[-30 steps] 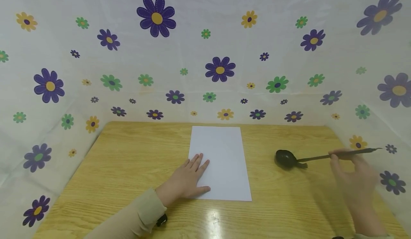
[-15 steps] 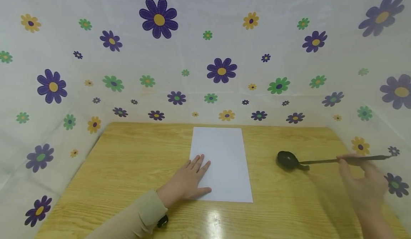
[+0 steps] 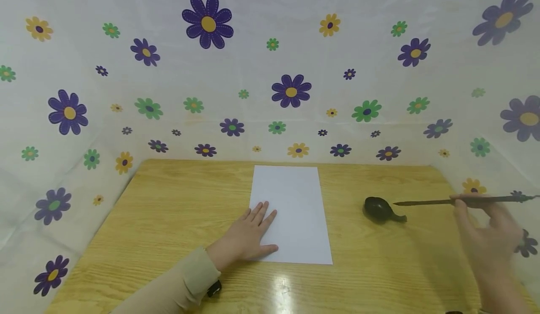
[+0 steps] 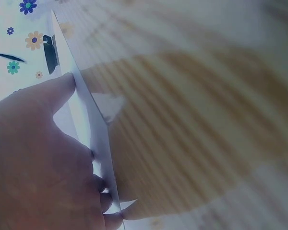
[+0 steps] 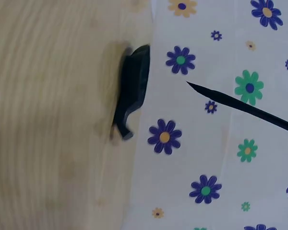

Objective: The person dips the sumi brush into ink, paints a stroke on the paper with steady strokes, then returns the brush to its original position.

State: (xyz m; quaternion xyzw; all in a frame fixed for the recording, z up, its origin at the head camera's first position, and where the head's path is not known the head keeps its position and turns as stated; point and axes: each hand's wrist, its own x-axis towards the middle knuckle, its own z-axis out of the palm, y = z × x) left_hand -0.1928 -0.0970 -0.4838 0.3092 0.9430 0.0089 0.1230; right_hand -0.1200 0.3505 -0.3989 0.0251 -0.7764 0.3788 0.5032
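Two jobs: your left hand (image 3: 245, 241), fingers spread, gripping nothing, rests on the paper (image 3: 295, 208); press evenly; your right hand (image 3: 489, 236) pinches the brush (image 5: 245, 107), tip near the black dish (image 3: 378, 209), not touching; hold it lightly.

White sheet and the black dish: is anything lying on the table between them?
No. The head view shows only bare wooden tabletop between the white sheet and the black dish.

Left hand (image 3: 246, 239): palm down, fingers spread, thumb out. Right hand (image 3: 489, 239): raised, thumb and fingers pinching.
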